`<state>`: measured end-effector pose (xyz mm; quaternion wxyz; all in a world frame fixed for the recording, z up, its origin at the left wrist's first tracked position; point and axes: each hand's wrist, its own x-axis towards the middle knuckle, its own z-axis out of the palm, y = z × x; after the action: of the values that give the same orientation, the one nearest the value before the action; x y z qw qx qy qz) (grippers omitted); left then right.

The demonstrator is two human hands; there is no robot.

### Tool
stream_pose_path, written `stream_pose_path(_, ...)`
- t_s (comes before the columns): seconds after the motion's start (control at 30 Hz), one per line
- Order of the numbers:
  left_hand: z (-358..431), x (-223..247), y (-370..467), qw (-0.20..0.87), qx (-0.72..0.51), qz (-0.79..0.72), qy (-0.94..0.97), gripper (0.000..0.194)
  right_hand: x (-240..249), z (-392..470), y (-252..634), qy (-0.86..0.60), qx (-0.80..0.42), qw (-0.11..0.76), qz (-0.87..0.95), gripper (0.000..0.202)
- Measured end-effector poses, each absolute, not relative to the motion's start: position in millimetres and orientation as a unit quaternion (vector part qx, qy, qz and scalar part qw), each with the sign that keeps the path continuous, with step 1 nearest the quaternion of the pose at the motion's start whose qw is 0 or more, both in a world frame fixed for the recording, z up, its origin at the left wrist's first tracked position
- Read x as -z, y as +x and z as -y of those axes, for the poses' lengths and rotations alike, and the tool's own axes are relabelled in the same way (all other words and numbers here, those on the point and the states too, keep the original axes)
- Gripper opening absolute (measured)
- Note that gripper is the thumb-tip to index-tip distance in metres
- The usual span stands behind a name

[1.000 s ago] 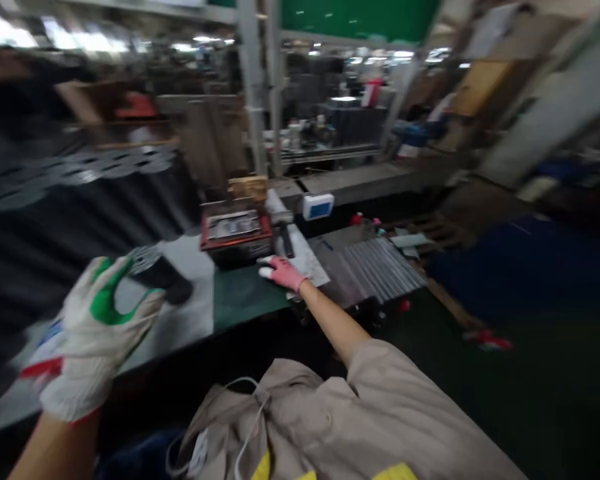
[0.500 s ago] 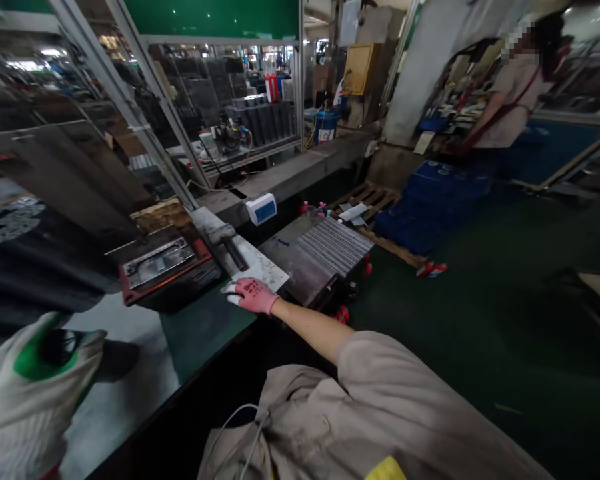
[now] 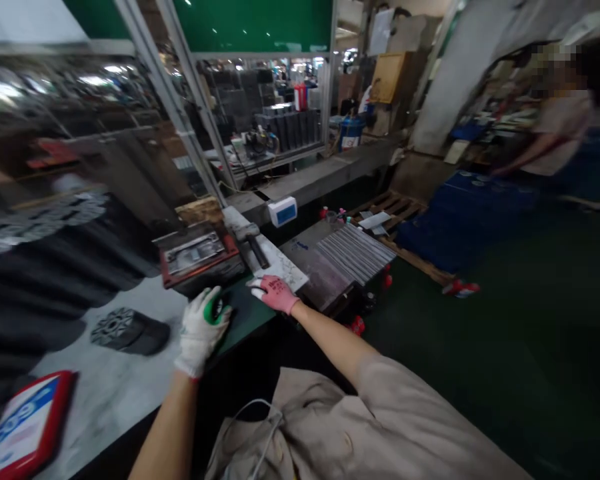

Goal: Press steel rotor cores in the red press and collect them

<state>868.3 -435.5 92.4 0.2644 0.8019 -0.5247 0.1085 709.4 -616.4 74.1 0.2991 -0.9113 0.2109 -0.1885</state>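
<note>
My left hand (image 3: 200,333), in a white glove with green on the inner side, is over the green mat (image 3: 245,313). Its fingers curl around a small dark part (image 3: 219,308) that is mostly hidden. My right hand (image 3: 276,294), in a pink glove with white fingertips, rests at the mat's far end by the white speckled board (image 3: 293,275). Its fingers are stretched forward, slightly apart, with nothing visible in them. A hammer (image 3: 258,252) with a dark handle lies on that board. Left of my left hand, a dark cylinder (image 3: 130,331) with a slotted end lies on the bench.
A red-edged box with a metal fixture (image 3: 195,255) stands behind my hands. Rows of dark cylinders (image 3: 30,293) fill the left. A red-framed sign (image 3: 30,420) lies nearby. Right are stacked metal strips (image 3: 357,253), a pallet (image 3: 400,208) and another person (image 3: 560,133).
My left hand has moved right and forward, from above the bench at the lower left to the green mat near my right hand. The view has turned left; my right hand stays by the board.
</note>
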Motion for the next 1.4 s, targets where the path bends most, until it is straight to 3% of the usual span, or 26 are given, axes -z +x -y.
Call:
stream_pose_path(0.17,428,-91,858,0.237,-0.171,0.459,0.839,0.059,-73,617,708,-0.924,0.185,0.275,-0.193,0.032)
stream_pose_path(0.3,426,-87,859,0.242,-0.113,0.405,0.874,0.072,-73,615,704,-0.927,0.178,0.279,-0.175,0.033)
stream_pose_path(0.53,428,-75,864,0.294,-0.037,0.413,0.861,0.084,-55,627,696,-0.915,0.168,0.331,-0.159,0.038)
stream_pose_path(0.67,429,-73,870,0.291,-0.047,0.421,0.858,0.083,-48,633,697,-0.875,0.241,0.388,-0.159,0.037)
stream_pose_path(0.87,428,-82,872,0.27,-0.029,0.462,0.844,0.08,-76,626,696,-0.829,0.246,0.455,-0.213,0.044)
stream_pose_path(0.97,428,-81,873,0.29,-0.027,0.466,0.836,0.081,-114,625,705,-0.864,0.271,0.38,-0.19,0.047)
stream_pose_path(1.13,431,-79,877,0.298,0.004,0.491,0.819,0.081,-176,636,761,-0.951,0.257,0.14,-0.103,0.061)
stream_pose_path(1.4,435,-70,870,0.324,-0.031,0.458,0.827,0.095,-193,642,840,-0.983,0.171,0.031,-0.06,0.088)
